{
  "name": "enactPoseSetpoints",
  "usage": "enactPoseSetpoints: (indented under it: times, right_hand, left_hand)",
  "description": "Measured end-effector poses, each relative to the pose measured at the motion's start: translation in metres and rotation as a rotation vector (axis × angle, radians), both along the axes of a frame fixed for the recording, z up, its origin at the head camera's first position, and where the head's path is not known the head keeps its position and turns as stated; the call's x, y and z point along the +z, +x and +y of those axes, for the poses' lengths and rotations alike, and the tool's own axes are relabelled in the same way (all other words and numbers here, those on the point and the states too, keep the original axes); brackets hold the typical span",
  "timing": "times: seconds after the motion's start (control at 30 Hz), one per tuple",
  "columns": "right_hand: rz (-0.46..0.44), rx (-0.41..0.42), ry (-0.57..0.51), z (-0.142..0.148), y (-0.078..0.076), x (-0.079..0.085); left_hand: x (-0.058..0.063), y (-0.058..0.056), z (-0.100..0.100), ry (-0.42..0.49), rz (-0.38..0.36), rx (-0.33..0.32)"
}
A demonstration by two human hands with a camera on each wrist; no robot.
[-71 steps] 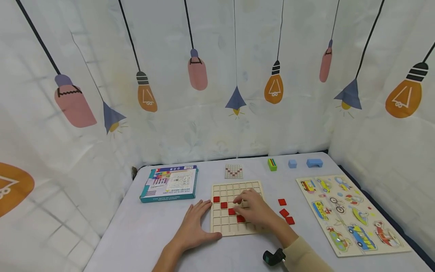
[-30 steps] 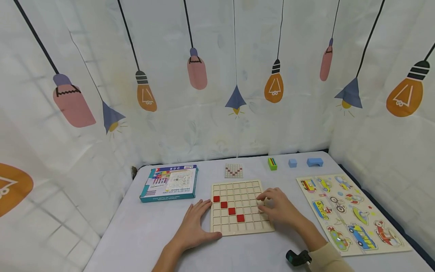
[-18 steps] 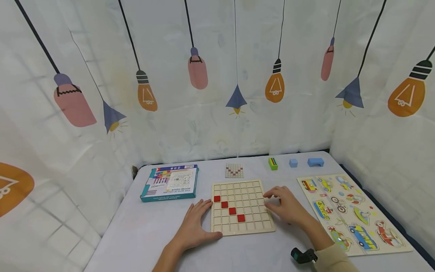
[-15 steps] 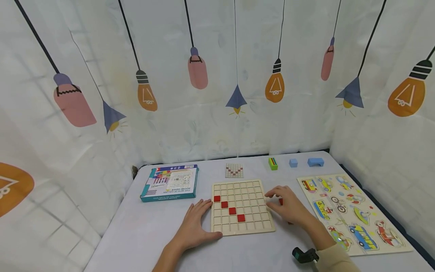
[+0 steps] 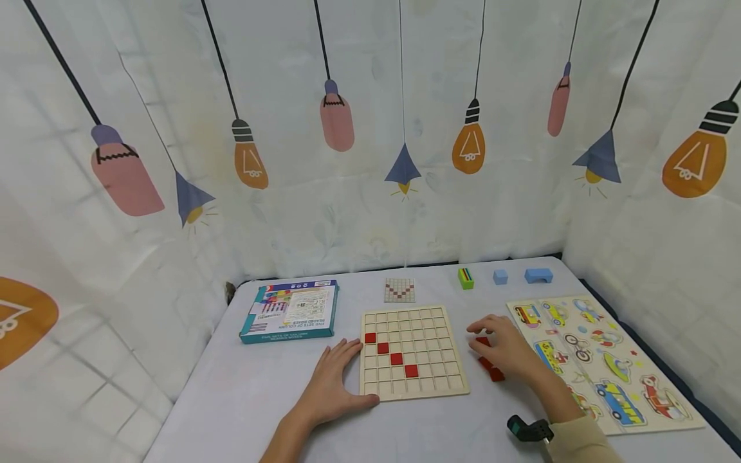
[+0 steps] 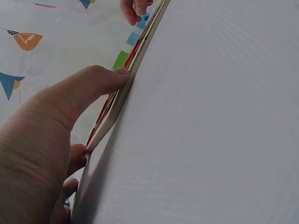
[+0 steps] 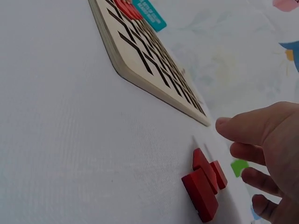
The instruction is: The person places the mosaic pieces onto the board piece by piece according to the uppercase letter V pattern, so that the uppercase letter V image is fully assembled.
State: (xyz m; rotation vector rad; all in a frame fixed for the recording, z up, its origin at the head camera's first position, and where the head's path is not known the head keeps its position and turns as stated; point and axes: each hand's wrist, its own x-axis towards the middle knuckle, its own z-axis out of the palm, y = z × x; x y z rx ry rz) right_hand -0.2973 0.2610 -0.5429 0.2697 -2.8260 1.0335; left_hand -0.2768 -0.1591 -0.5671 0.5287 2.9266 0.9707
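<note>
A pale wooden grid board (image 5: 425,347) lies on the table, with several red square tiles (image 5: 396,359) set in a diagonal line across its cells. The left hand (image 5: 332,381) rests against the board's left side; in the left wrist view its thumb (image 6: 105,80) touches the board's near edge. To the right of the board, the right hand (image 5: 505,350) hovers over loose red tiles (image 5: 496,374). The right wrist view shows thumb and fingers apart, nothing between them, above three red tiles (image 7: 201,193). The hand partly covers these tiles in the head view.
A small pattern card (image 5: 399,290) lies behind the board. A teal-edged box (image 5: 289,311) is at the left. Toward the back right are a green block (image 5: 466,279), a blue cube (image 5: 500,277) and a blue arch block (image 5: 538,276). A vehicle picture puzzle (image 5: 602,360) covers the right side.
The right hand has moved from above the board rightward to the loose tiles, which it covered on the way and which now show again. The left hand has stayed in place.
</note>
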Motion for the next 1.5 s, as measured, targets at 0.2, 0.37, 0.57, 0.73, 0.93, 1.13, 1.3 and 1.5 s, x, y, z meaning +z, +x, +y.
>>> enactPoseSetpoints:
  times: [0.2, 0.37, 0.57, 0.73, 0.93, 1.13, 1.3, 1.5]
  right_hand:
    - [-0.024, -0.016, -0.005, 0.007, 0.0, -0.003]
    - [-0.036, -0.028, 0.001, 0.013, -0.001, -0.005]
    - [-0.038, -0.022, 0.016, 0.018, 0.0, -0.006]
    - [-0.05, -0.014, 0.016, 0.02, 0.001, -0.006]
    - [-0.049, -0.02, 0.014, 0.022, 0.0, -0.009]
    - [-0.05, -0.025, 0.023, 0.025, -0.003, -0.011]
    - [-0.044, -0.023, 0.033, 0.024, -0.004, -0.013]
    - [-0.051, -0.029, 0.026, 0.021, -0.003, -0.011]
  left_hand:
    - [0.0, 0.0, 0.0, 0.001, -0.005, 0.002]
    - [0.0, 0.0, 0.0, 0.0, -0.011, 0.003]
    - [0.0, 0.0, 0.0, -0.006, -0.017, 0.008]
    - [0.0, 0.0, 0.001, -0.01, -0.017, 0.011]
    - [0.001, 0.0, 0.001, -0.016, -0.008, 0.009]
    - [0.001, 0.0, 0.001, -0.018, -0.006, 0.008]
    - [0.002, 0.0, 0.001, -0.017, -0.005, 0.01]
    - [0.002, 0.001, 0.001, -0.017, -0.011, 0.01]
